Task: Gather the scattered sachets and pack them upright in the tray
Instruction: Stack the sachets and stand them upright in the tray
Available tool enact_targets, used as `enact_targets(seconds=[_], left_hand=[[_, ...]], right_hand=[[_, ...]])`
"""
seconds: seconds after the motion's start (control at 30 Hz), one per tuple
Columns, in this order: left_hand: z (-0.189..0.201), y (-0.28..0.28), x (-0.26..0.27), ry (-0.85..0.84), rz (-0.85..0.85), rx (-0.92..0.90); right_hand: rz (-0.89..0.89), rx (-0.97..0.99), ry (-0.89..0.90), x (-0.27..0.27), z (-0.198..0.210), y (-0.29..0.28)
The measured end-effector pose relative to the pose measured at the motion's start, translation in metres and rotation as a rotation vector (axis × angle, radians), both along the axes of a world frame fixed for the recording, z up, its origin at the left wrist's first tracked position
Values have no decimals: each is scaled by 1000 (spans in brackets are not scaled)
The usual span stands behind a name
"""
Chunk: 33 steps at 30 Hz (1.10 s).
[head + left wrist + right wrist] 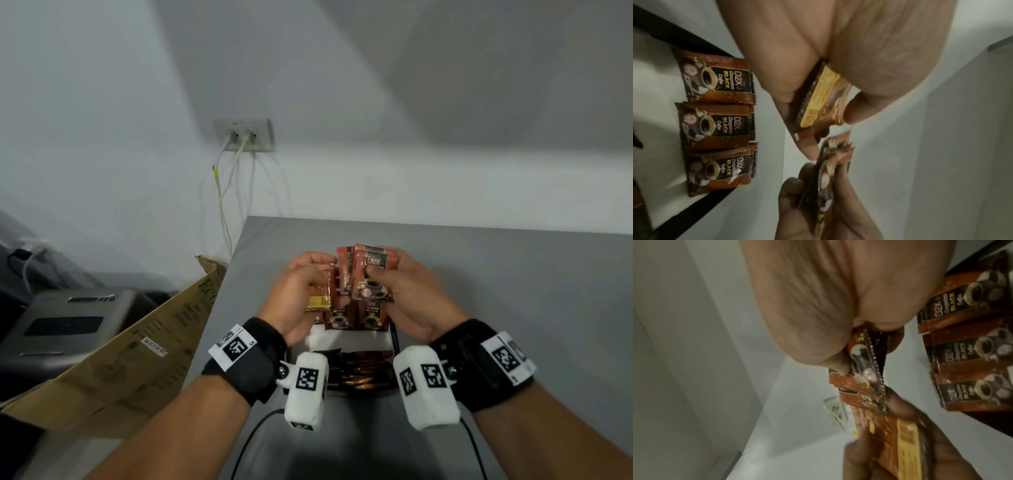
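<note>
Sachets, glossy brown foil with crimped edges and a printed coffee cup, sit in both your hands above the tray [394, 337]. At far left a creased cardboard box [137, 346] leans against the smooth grey table [496, 274]. Your left hand [296, 291] pinches a small stack of sachets [320, 294], yellow panel facing you; the count is unclear. Your right hand [409, 291] clamps a fanned bunch of sachets [371, 270], also uncountable. Three upright sachets [715, 123] show side by side in the white-lined tray, with more rows packed nearer you.
</note>
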<state>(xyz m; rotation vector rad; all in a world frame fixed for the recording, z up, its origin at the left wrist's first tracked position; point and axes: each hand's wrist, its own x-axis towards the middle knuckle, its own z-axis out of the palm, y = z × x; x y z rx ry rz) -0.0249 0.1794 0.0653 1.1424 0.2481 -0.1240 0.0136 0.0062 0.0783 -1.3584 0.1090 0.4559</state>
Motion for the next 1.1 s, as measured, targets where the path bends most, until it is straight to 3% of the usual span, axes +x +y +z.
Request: enact_targets(seconds=[0.1,0.3,0.43,0.57,0.93,1.1], left_hand=[[-2,10,0,56,34,-59],[-6,12,1,-105,128,167],[-4,9,0,-153,103,15],[-5,15,-2,-131,65,-162],[-11,17,9,0,69,187],[-11,4,8,-7,178,122]], right_hand=[[-3,119,10,3,5,-12],[95,258,9,-2,10,-18],[90,291,29,-2,6,-19],[69,265,32,-1,1,-20],[54,195,-1,0,-3,-23],[75,123,-39,-6,-5,-13]])
